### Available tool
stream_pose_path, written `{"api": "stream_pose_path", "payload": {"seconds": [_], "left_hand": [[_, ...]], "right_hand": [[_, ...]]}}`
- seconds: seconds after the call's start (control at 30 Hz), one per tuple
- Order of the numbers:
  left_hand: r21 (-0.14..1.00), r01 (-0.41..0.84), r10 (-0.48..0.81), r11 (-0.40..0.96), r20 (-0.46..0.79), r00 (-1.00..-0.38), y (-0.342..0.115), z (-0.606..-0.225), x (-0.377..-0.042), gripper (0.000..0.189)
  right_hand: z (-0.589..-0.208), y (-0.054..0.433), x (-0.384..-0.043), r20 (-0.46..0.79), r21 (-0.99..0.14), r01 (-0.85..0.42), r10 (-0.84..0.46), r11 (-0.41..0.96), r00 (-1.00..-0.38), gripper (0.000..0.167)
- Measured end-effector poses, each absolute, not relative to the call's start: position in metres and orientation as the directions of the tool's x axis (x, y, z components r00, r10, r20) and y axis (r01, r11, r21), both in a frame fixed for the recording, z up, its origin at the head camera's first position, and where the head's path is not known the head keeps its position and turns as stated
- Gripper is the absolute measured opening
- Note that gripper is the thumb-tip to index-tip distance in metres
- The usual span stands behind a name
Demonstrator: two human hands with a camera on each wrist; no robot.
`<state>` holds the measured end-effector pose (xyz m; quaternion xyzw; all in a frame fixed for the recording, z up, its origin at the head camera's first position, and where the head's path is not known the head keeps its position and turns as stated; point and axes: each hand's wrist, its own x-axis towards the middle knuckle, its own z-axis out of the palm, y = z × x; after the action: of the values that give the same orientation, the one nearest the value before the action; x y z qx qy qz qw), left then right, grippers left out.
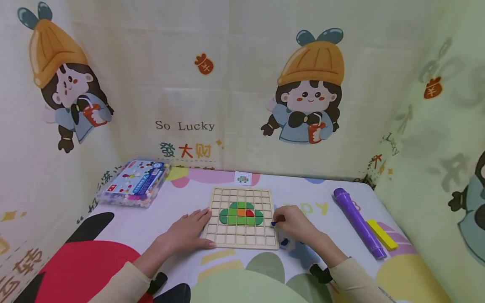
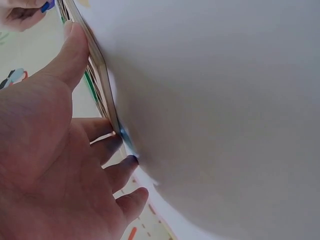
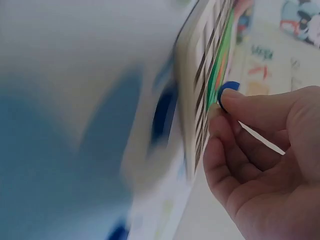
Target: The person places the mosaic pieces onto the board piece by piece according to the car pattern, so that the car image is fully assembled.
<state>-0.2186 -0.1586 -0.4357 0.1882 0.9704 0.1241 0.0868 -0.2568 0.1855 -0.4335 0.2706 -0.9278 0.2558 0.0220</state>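
A wooden grid board (image 1: 223,240) lies on the table with green, orange and red tiles (image 1: 241,205) set in its squares in a rounded shape. My left hand (image 1: 191,230) rests at the board's left side, fingers along the edge and thumb by the near left corner. Between thumb and fingertips my right hand (image 1: 297,223) pinches a small blue tile (image 3: 230,91) with a curved edge, close by the board's right edge. Another blue tile (image 1: 284,242) lies on the table just right of the board, partly in the right hand's shadow.
A small picture card (image 1: 243,178) with a green pattern lies behind the board. At the back left is a clear plastic box (image 1: 132,183) of beads with a printed label. A purple tube (image 1: 360,223) and a yellow strip (image 1: 382,235) lie on the right. Printed curtains stand behind the table.
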Motion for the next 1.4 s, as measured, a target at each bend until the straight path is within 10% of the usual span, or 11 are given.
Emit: {"api": "stream_pose_path", "payload": {"seconds": [0.53,1.4], "left_hand": [[0.266,0.334,0.379,0.904,-0.140,-0.915,-0.156,-0.436,-0.221,0.101],[0.283,0.352,0.398,0.892,-0.124,-0.909,-0.157,-0.435,-0.219,0.099]], "right_hand": [[-0.435,0.123,-0.249,0.116,-0.465,-0.532,-0.547,0.708,-0.829,0.009],[-0.426,0.201,-0.237,0.022,-0.363,-0.607,-0.644,0.707,-0.764,0.013]]}}
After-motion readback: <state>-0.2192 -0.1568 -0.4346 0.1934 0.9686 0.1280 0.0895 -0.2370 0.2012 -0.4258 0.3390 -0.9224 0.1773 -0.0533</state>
